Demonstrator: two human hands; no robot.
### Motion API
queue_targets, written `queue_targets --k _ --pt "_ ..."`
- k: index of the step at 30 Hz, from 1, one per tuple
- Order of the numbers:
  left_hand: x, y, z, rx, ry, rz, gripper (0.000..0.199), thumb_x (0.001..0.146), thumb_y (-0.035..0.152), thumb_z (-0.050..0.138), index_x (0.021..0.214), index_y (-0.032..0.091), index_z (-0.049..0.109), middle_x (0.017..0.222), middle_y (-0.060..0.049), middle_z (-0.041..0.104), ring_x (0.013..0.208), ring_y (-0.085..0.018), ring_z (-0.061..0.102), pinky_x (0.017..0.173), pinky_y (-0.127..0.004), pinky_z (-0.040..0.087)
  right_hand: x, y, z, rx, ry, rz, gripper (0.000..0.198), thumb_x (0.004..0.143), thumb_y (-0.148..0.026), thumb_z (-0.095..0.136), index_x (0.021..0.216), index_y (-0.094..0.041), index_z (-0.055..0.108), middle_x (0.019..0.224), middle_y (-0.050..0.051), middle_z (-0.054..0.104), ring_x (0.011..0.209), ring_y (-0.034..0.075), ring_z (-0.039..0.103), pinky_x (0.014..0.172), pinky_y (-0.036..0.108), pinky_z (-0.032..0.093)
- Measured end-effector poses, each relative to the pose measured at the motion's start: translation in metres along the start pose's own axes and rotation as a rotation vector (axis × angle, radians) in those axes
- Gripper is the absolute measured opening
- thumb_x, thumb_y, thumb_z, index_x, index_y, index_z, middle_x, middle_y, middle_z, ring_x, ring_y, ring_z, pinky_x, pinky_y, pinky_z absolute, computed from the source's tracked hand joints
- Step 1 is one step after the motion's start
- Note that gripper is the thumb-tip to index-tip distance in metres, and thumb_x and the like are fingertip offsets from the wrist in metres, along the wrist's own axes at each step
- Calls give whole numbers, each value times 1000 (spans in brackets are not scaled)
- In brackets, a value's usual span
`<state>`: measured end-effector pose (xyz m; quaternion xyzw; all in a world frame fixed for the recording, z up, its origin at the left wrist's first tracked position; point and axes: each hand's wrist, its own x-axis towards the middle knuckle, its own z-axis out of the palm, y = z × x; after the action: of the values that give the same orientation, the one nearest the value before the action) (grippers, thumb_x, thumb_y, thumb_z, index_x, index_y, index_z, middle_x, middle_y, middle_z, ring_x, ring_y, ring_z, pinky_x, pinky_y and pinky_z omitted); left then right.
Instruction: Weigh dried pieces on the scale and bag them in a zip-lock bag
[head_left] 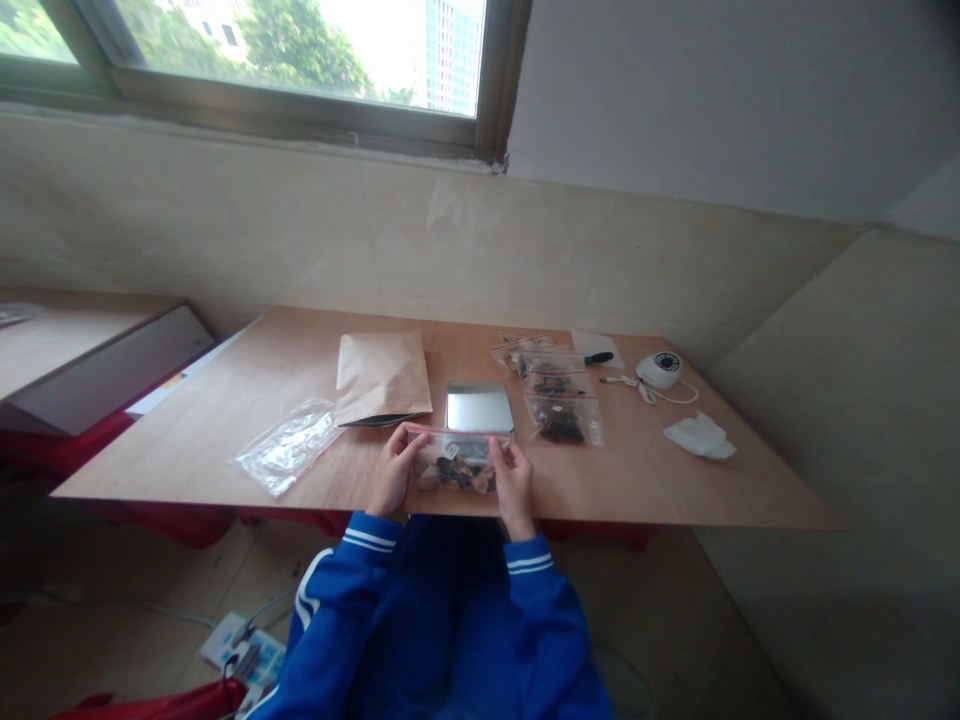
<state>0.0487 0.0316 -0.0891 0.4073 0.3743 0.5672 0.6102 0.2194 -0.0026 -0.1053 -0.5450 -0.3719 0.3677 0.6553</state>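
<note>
Between my two hands is a clear zip bag (456,472) with dark and tan dried pieces in it and a red line along its top. My left hand (396,465) pinches its upper left corner. At the upper right corner, my right hand (511,477) grips it with thumb and fingers. Just behind the bag lies a flat scale with a silver plate (478,408). To the right are more filled zip bags, the nearest (562,424) holding a dark clump. A brown paper pouch (384,375) lies left of the scale, its mouth toward me.
Empty clear plastic bags (289,445) lie at the left. Toward the right are a green-handled tool (598,358) on white paper, a white dome camera (660,369) with a cable, and a crumpled tissue (700,436). A power strip (244,650) rests on the floor, lower left.
</note>
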Motion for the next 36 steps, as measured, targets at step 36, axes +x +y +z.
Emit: queue_targets --k 36 --pt "-5 4 2 156 14 -56 26 70 41 73 81 19 63 53 7 53 37 -5 36 38 -20 23 -4 -8 3 59 -60 -28 26 74 -41 70 83 -17 67 74 2 68 70 16 62 68 28 50"
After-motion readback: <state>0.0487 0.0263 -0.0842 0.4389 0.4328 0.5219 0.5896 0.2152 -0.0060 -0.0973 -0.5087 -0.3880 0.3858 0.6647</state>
